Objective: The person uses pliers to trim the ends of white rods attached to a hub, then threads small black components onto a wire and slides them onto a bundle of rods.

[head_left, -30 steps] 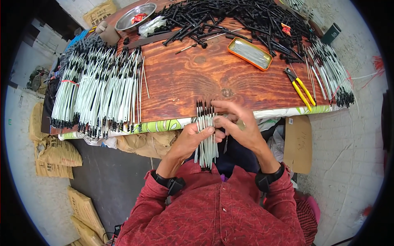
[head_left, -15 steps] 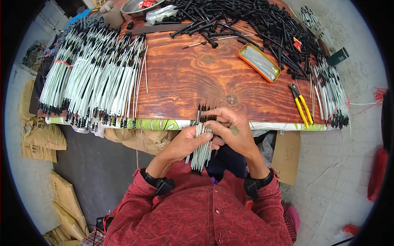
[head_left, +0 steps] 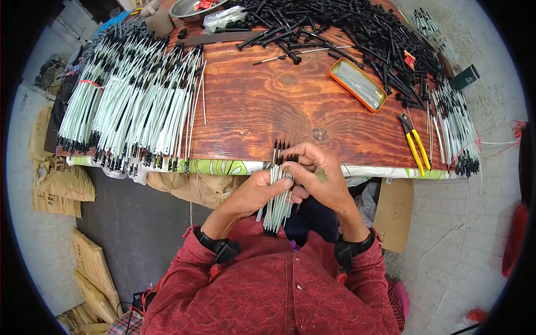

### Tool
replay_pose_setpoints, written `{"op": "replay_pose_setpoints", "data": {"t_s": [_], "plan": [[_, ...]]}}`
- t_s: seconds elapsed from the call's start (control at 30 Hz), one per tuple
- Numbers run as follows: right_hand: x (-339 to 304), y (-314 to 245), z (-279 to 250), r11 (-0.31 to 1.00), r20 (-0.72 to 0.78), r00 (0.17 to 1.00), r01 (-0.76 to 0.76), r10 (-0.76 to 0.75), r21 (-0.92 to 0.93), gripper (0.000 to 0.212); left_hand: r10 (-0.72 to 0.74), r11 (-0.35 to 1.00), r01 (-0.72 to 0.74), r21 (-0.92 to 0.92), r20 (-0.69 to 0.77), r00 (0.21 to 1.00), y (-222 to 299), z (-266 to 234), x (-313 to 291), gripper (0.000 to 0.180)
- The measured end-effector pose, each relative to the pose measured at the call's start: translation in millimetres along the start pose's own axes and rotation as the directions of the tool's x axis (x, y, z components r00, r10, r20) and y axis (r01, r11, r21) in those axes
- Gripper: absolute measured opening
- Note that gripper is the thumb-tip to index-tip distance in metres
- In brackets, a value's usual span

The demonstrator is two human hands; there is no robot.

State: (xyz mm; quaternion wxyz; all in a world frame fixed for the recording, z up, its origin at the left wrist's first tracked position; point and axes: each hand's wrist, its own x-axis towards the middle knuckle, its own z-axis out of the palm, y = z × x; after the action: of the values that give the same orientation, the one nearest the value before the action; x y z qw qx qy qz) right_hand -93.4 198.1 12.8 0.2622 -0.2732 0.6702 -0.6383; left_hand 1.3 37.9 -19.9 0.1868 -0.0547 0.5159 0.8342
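In front of my chest, over the table's near edge, my left hand [head_left: 251,195] is closed around a small bundle of thin white rods [head_left: 274,211] with black tips. The thumb lies across the rods, which stand nearly upright as a row. My right hand [head_left: 326,181] is closed at the bundle's upper right side, its thumb and index finger pinching at the black upper ends. Exactly which rods lie between those fingertips is hidden. Several black tips [head_left: 278,148] stick up above the fingers.
Large bundles of white rods [head_left: 139,106] cover the table's left; another bundle [head_left: 455,120] lies at the right edge. Black plastic parts [head_left: 357,33] are heaped at the back. An orange-rimmed tin [head_left: 358,85] and yellow-handled pliers [head_left: 414,146] lie on the wooden table [head_left: 245,106].
The whole view has shifted slightly, the scene moving a little to the right. Both hands keep almost the same grip on the rods.
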Motion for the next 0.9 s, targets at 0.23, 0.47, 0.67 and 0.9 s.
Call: {"op": "replay_pose_setpoints", "data": {"t_s": [0.23,0.47,0.67,0.9], "plan": [[5,-11,1,0.997,0.060,0.997,-0.038,0.042,-0.067,0.027,0.007,1.000,-0.008,0.025,0.043,0.999,0,-3,1,0.033],[5,-6,5,0.997,0.036,0.999,0.022,-0.019,-0.074,0.024,-0.014,1.000,0.014,0.022,0.016,1.000,0,-3,-1,0.032],[7,-8,4,0.999,0.042,0.999,0.034,-0.032,-0.040,0.024,0.053,0.993,-0.052,0.108,-0.013,0.998,0,-3,0,0.035],[4,-28,-3,0.983,0.098,0.979,-0.182,0.182,-0.005,0.024,-0.027,0.991,0.034,0.126,-0.058,0.998,1,-1,1,0.031]]}}
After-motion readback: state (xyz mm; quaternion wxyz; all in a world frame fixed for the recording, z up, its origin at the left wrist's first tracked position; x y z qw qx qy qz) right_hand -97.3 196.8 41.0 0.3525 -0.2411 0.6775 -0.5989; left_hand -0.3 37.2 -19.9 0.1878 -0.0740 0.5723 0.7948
